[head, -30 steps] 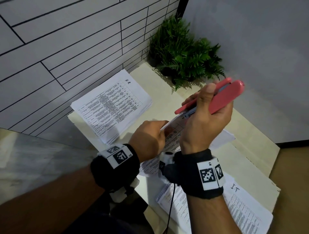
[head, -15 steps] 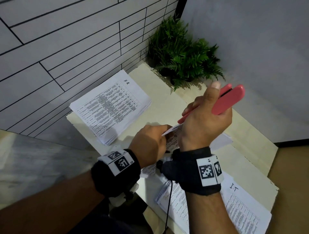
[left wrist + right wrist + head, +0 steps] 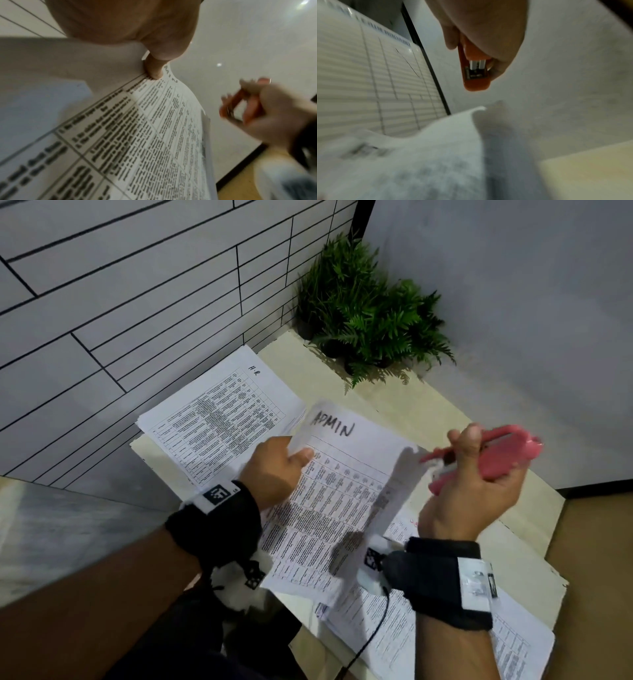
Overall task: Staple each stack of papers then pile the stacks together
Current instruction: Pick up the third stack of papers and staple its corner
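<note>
The left hand [image 3: 274, 470] pinches the ADMIN stack [image 3: 342, 501] at its top edge, lifted off the desk [image 3: 404, 402] so its corner is free – the right hand [image 3: 479, 491] grips the pink stapler [image 3: 503, 460] just beside that corner, not touching, likely for stapling

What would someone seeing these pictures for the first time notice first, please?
Probably the pink stapler, gripped in the right hand above the table's right side. Next, the sheaf headed ADMIN at centre, lifted by the left hand pinching its top corner. Behind lie the H.R stack by the tiled wall and a green fern in the corner.
</note>
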Tool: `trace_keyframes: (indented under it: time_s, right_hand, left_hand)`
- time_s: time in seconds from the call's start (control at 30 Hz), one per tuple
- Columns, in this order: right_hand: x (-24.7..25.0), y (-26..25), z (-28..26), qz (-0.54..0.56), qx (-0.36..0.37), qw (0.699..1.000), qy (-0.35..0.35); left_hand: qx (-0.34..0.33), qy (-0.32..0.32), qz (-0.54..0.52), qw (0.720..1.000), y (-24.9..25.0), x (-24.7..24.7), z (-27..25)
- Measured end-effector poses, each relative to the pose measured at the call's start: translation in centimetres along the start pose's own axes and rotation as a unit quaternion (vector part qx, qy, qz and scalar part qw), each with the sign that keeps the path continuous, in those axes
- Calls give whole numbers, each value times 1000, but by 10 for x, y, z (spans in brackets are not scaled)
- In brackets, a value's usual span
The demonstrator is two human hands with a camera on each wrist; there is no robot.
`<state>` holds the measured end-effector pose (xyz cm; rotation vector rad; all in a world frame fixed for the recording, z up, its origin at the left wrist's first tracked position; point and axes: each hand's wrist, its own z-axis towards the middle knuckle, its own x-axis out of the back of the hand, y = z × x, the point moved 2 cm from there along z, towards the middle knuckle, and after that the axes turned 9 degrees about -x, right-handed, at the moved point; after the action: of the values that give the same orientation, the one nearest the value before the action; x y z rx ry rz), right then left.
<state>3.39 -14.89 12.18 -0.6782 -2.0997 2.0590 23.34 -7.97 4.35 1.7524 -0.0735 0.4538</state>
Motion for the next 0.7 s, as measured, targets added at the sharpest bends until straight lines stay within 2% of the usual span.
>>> trace_keyframes:
  time_s: [0.07,0.2,0.3,0.4,0.5,0.6,0.7]
  right_hand:
    - [24,31,11,-110,-68,991,27]
    - [64,99,8,-224,-258,937,66]
    - [83,138,2,-306,-314,898,49]
    - [86,155,5,-404,-298,865,12]
    - [86,152,23,-491,-234,839,-9]
    - [87,148,49,-561,-178,808,-31]
    - [86,154,66,-640,-135,750,-102]
  left_hand:
    - [17,17,1,1000,-11,4,7]
    - [61,14,23,998,-41,7,19]
    - [56,-3,103,993,-67,6,25]
    - [53,-23,157,986,-90,1,30]
    - [66,-50,172,982,-104,-7,33]
    - [49,-55,161,984,-115,-15,38]
    - [42,-29,130,990,-124,-22,41]
